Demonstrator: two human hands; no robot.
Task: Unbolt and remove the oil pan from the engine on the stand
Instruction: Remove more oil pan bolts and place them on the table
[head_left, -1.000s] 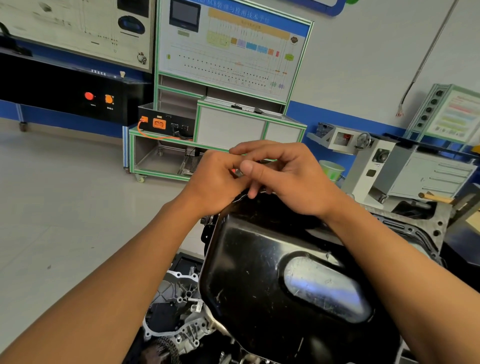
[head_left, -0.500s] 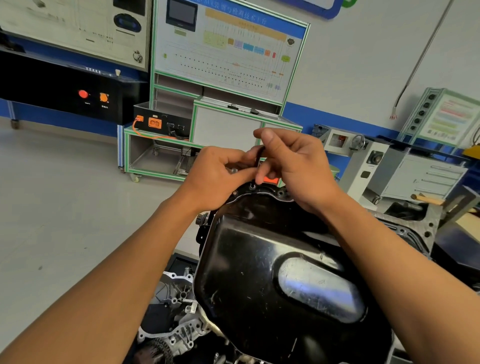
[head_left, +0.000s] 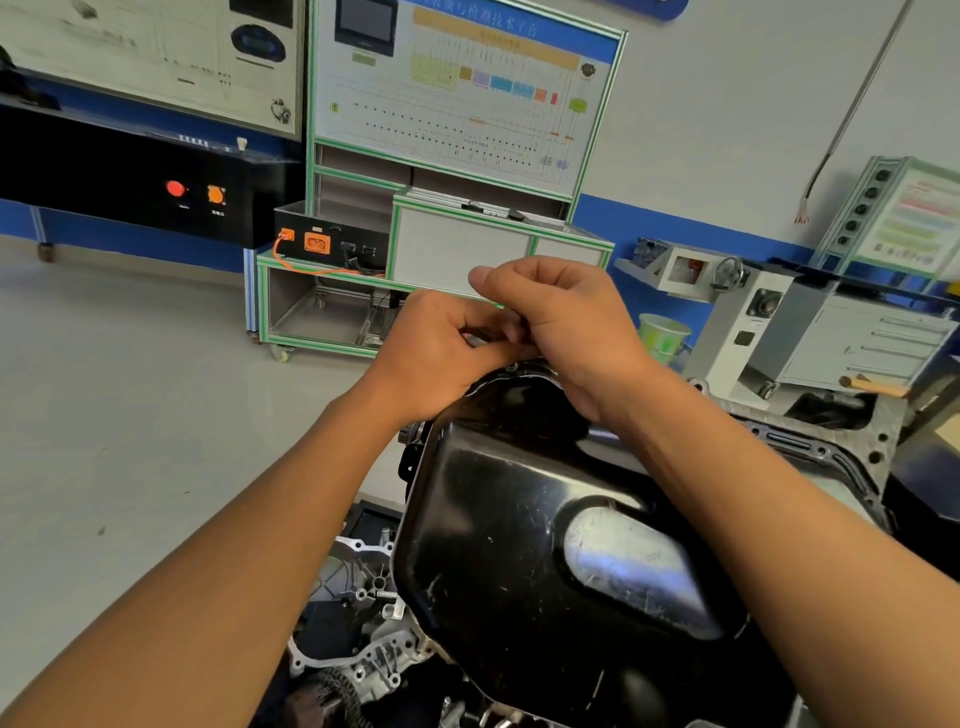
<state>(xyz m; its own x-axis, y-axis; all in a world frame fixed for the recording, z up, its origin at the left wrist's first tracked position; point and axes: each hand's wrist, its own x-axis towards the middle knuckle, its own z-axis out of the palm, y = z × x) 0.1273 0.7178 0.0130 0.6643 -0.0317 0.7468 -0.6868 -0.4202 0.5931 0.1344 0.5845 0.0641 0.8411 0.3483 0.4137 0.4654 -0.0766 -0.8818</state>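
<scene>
The glossy black oil pan (head_left: 519, 545) sits bottom-up on the engine (head_left: 363, 660), whose grey castings show below its near left edge. My two hands meet just above the pan's far flange (head_left: 511, 368). My left hand (head_left: 441, 348) has its fingers curled around a small greyish metal piece. My right hand (head_left: 566, 317) touches it from the right and pinches a small dark bolt-like piece (head_left: 521, 328) between thumb and fingers. What each piece is stays mostly hidden by the fingers.
A grey cast housing (head_left: 831, 452) with a gasket groove lies right of the pan. Behind stand a green-framed training cart (head_left: 441, 234), a green bucket (head_left: 662, 332) and a white drawer cabinet (head_left: 872, 348). A wooden handle (head_left: 872, 385) lies near the cabinet. Pale floor spreads to the left.
My right hand lifted the dark piece up off the flange, then brought it down against my left hand. The pan has stayed in place.
</scene>
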